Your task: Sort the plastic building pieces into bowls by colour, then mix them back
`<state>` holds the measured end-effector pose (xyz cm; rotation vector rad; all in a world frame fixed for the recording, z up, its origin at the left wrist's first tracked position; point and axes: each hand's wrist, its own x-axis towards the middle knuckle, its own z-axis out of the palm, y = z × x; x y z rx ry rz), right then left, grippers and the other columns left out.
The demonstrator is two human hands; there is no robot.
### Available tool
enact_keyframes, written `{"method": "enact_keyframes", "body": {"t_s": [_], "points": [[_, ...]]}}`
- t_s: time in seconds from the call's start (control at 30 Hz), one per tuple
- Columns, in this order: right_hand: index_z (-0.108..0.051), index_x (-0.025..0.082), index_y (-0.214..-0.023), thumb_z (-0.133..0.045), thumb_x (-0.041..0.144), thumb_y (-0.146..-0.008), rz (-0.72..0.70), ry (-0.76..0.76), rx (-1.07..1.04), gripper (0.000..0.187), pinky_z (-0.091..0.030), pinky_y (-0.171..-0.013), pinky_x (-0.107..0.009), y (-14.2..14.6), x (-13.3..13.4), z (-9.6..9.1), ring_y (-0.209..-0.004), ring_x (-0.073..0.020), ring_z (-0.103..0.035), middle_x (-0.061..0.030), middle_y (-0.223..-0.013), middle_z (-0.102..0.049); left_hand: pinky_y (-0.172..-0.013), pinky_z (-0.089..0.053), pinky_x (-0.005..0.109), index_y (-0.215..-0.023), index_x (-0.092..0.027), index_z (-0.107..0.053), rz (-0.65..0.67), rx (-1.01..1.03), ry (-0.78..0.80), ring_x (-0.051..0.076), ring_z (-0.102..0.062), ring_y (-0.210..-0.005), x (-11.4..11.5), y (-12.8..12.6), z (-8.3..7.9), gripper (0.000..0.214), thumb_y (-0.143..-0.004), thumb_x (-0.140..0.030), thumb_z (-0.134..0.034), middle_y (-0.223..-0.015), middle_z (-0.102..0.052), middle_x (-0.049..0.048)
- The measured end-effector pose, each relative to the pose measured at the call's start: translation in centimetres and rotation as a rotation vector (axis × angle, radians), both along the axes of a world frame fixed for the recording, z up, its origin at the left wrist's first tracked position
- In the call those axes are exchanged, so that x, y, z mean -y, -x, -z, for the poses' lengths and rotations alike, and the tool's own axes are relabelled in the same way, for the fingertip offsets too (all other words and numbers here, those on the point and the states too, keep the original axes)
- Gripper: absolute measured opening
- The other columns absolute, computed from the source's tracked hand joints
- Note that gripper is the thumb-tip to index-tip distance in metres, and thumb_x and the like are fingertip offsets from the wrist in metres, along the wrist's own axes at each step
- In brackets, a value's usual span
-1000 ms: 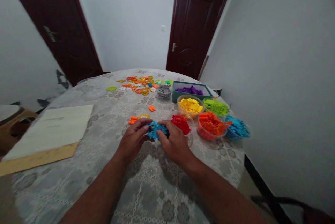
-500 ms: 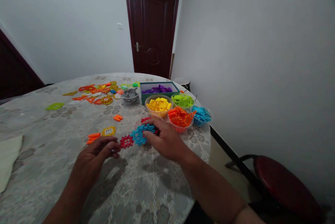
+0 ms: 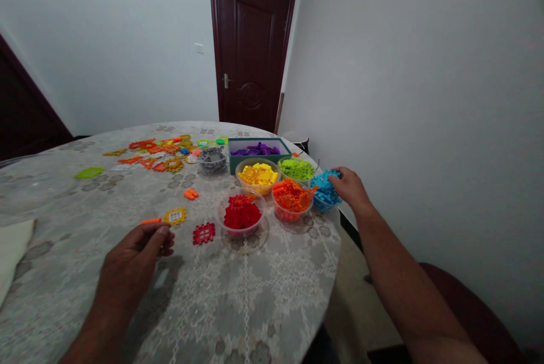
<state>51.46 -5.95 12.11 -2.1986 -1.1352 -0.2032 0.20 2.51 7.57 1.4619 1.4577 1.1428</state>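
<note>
At the right edge of the table my right hand (image 3: 352, 187) has its fingertips closed on a blue interlocking plastic piece (image 3: 326, 180) at the top of the bowl of blue pieces (image 3: 325, 200). My left hand (image 3: 131, 259) hovers over the tablecloth with thumb and fingers drawn together. Whether anything is between them is hidden. Just beyond it are an orange piece (image 3: 151, 221) and a yellow square piece (image 3: 175, 216). A red square piece (image 3: 204, 233) lies flat between the left hand and a clear bowl of red pieces (image 3: 241, 214).
Bowls of orange (image 3: 292, 197), yellow (image 3: 258, 176), green (image 3: 296, 169) and grey pieces (image 3: 212, 159) stand near a green box (image 3: 259, 161) holding purple ones. Mixed loose pieces (image 3: 157, 151) spread at the back left. A stool (image 3: 463, 307) is right of the table.
My right hand has moved right from above the red bowl to the blue bowl, taking the blue piece along. The red bowl is uncovered. My left hand has shifted slightly left.
</note>
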Motion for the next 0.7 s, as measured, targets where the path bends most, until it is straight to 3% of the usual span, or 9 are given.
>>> {"method": "enact_keyframes", "body": {"t_s": [0.3,0.53,0.63,0.7], "points": [[-0.079,0.014,-0.121,-0.060,0.029,-0.095,0.037,0.022,0.102,0.036,-0.051,-0.102,-0.036,0.3,-1.1,1.9,-0.110,-0.0267,-0.072,-0.0166,-0.117,-0.079,-0.074,-0.063,0.044,-0.094,-0.030,-0.073,-0.216,-0.222,-0.050,0.029,-0.077,-0.080,-0.5,1.7,-0.9,0.031,-0.086,-0.058,-0.063,-0.077,-0.078,-0.0013],[-0.079,0.010,-0.115,-0.053,0.024,-0.092,0.025,-0.084,0.163,0.038,-0.052,-0.105,-0.041,0.5,0.1,1.0,-0.106,-0.0274,-0.071,-0.0187,-0.117,-0.077,-0.070,-0.060,0.041,-0.102,-0.024,-0.075,-0.248,-0.142,-0.064,0.031,-0.077,-0.081,-1.3,2.9,0.0,0.036,-0.086,-0.055,-0.069,-0.087,-0.079,0.0084],[-0.078,0.010,-0.112,-0.047,0.025,-0.093,0.033,-0.240,0.175,0.039,-0.054,-0.100,-0.046,3.2,1.7,0.9,-0.100,-0.0286,-0.071,-0.0189,-0.113,-0.076,-0.080,-0.062,0.043,-0.110,-0.023,-0.075,-0.285,-0.178,-0.109,0.032,-0.077,-0.093,-1.9,3.5,1.2,0.038,-0.086,-0.050,-0.067,-0.104,-0.080,0.0112],[-0.078,0.016,-0.110,-0.052,0.029,-0.095,0.013,-0.490,0.178,0.033,-0.057,-0.092,-0.044,6.3,2.9,1.1,-0.095,-0.0279,-0.072,-0.0146,-0.108,-0.076,-0.095,-0.060,0.048,-0.115,-0.022,-0.074,-0.272,-0.274,-0.157,0.034,-0.075,-0.106,-2.4,3.8,2.4,0.037,-0.088,-0.044,-0.062,-0.118,-0.078,0.0138]]}}
